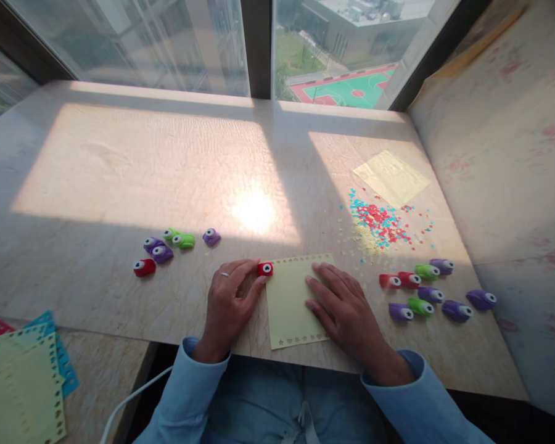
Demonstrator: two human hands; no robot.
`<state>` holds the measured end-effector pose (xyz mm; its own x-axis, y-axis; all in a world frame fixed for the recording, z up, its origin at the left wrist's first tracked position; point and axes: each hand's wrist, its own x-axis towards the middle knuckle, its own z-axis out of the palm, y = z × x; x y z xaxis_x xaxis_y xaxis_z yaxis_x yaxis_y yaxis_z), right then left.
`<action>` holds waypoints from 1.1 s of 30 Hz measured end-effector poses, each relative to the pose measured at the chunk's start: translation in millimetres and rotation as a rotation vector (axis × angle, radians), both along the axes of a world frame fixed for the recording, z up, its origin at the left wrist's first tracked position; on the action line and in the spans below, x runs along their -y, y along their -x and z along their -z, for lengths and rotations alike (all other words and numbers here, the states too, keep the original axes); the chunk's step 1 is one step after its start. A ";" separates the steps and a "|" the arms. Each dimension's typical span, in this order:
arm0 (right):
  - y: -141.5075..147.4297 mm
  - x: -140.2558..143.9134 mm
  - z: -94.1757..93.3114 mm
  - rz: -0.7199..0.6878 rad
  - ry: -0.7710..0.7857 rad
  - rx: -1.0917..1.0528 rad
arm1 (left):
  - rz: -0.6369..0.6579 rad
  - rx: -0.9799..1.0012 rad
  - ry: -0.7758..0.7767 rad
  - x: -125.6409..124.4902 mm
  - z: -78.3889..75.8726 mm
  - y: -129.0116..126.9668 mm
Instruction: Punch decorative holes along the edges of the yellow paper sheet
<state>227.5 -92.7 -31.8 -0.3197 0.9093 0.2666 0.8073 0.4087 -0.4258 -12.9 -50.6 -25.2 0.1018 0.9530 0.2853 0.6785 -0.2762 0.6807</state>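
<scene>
The left hand [229, 302] lies knuckles up on the stone table [120, 179], wrist bent slightly inward, its fingers curled loosely and their tips pressed against a small red paper punch [265, 269] that sits on the top left corner of a pale yellow paper sheet [292, 302]; whether the fingers actually clasp the punch or only push on it cannot be told. The right hand [345, 311] rests flat and open on the right half of the sheet, fingers spread and pointing up-left, holding nothing but the paper down. The sheet lies at the near table edge between the two hands, with rows of punched shapes along its top and bottom borders. Left of the hands lie five more punches [163, 250]: one red, two purple close together, one green, one purple apart. To the right lies a cluster of nine punches [428, 290]: two red, two green, five purple. Beyond them is a scatter of red, blue and yellow confetti [379, 222] and one plain yellow square sheet [391, 177]. A stack of punched papers [23, 370] sits at lower left.
</scene>
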 end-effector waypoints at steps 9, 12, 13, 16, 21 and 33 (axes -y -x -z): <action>-1.8 0.8 -1.1 0.023 -0.022 -0.098 | 0.001 0.008 -0.004 -1.0 -1.4 0.1; -5.1 0.8 -3.7 0.147 -0.049 -0.231 | -0.034 0.088 0.036 0.4 -2.2 0.4; -6.3 0.5 -4.4 0.191 -0.048 -0.269 | -0.057 0.131 0.066 0.8 -2.8 0.5; -8.6 -1.0 -4.9 0.253 -0.029 -0.344 | -0.109 0.271 0.184 -0.8 -6.4 1.4; -8.3 -2.5 -0.7 0.194 -0.036 -0.336 | -0.121 0.397 0.373 -16.4 -18.5 2.0; -6.8 -4.8 6.8 0.166 -0.089 -0.330 | -0.125 0.380 0.533 -36.0 -27.4 -13.1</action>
